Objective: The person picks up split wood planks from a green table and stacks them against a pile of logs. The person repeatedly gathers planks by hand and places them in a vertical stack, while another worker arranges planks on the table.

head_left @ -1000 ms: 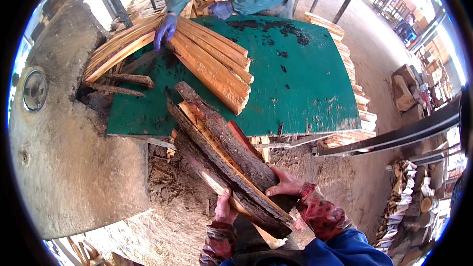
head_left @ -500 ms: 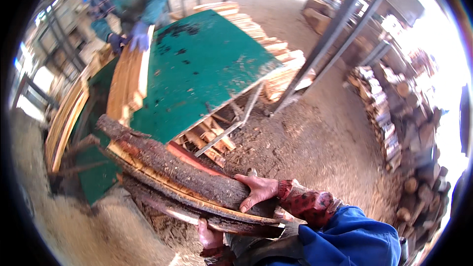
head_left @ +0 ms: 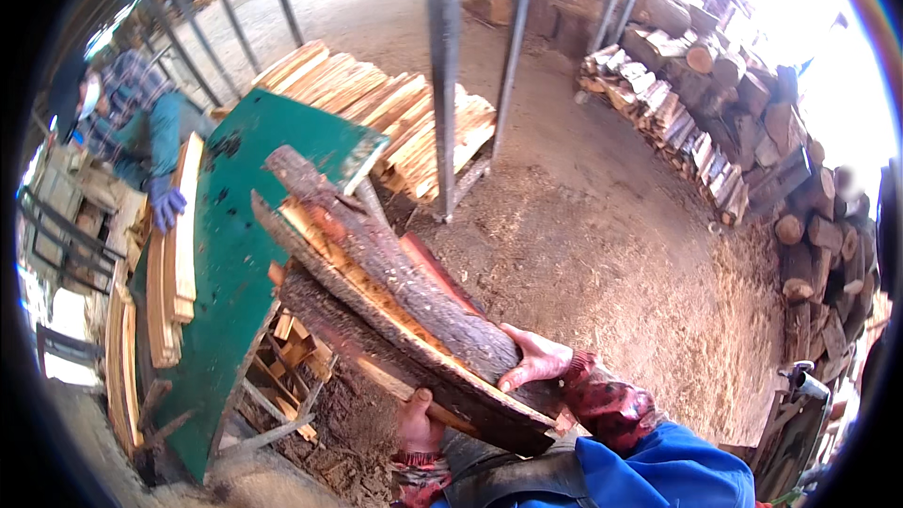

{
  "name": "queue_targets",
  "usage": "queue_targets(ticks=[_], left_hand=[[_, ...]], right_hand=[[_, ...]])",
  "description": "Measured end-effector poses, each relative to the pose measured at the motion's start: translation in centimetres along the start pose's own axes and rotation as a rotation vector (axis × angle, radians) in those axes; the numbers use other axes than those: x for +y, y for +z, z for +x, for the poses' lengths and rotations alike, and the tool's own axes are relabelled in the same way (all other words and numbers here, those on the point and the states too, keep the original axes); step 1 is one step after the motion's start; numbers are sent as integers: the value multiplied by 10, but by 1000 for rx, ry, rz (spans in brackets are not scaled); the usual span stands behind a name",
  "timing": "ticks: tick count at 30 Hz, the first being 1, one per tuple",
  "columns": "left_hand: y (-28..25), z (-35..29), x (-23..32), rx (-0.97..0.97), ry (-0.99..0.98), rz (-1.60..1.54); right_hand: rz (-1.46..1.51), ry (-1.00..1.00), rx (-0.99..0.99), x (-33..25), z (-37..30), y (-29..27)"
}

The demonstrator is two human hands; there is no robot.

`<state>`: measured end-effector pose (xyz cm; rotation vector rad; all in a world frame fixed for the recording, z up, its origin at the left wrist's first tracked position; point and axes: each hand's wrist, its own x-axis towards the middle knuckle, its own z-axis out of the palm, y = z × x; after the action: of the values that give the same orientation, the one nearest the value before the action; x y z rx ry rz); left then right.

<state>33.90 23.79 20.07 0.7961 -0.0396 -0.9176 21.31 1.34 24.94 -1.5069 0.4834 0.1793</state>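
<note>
A bundle of long bark-covered wood slabs point(head_left: 414, 287) is held in front of my body, their far ends reaching over the green tabletop point(head_left: 246, 226). Pale cut wood shows between the dark bark faces, and a reddish strip lies along the right side. My right hand point(head_left: 538, 357) grips the bundle from the right near its close end, thumb over the bark. Gripping from the left and below is my left hand point(head_left: 420, 425), thumb up along the lowest slab; its other fingers are mostly hidden.
At the left, a co-worker's gloved hand point(head_left: 167, 205) rests by sawn boards point(head_left: 174, 273) on the table. Stacked split wood point(head_left: 414, 122) stands behind the table, beside a metal post point(head_left: 444, 85). Piled logs point(head_left: 809, 254) line the right side.
My view has swung right, so the table and co-worker sit further left. The slabs now point more steeply away from me, still in both hands. The co-worker's hand has shifted along the boards.
</note>
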Motion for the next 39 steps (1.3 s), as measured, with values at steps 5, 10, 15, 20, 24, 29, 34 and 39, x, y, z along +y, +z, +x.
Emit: queue_targets(ticks=[5,10,15,20,24,29,34,39], left_hand=[[65,56,-68,-62,-234,-31],[128,106,-132,-117,-455,97],[175,141,-186,-153,-541,113],[220,182,-219,-169,-639,128],[260,218,-243,-218,-643,213],[328,292,-273,-234,-698,235],[413,399,-304,-368,-653,397],[478,452,-351,-463,-645,439]], right_hand=[[100,46,219,54,-61,-69],[281,-52,379,90,-103,-146],[374,-63,487,107,-133,-195],[388,56,589,107,-146,-238],[383,54,679,97,-154,-281],[242,5,760,85,-142,-367],[358,-103,906,87,-100,-465],[475,-124,1043,92,-113,-518]])
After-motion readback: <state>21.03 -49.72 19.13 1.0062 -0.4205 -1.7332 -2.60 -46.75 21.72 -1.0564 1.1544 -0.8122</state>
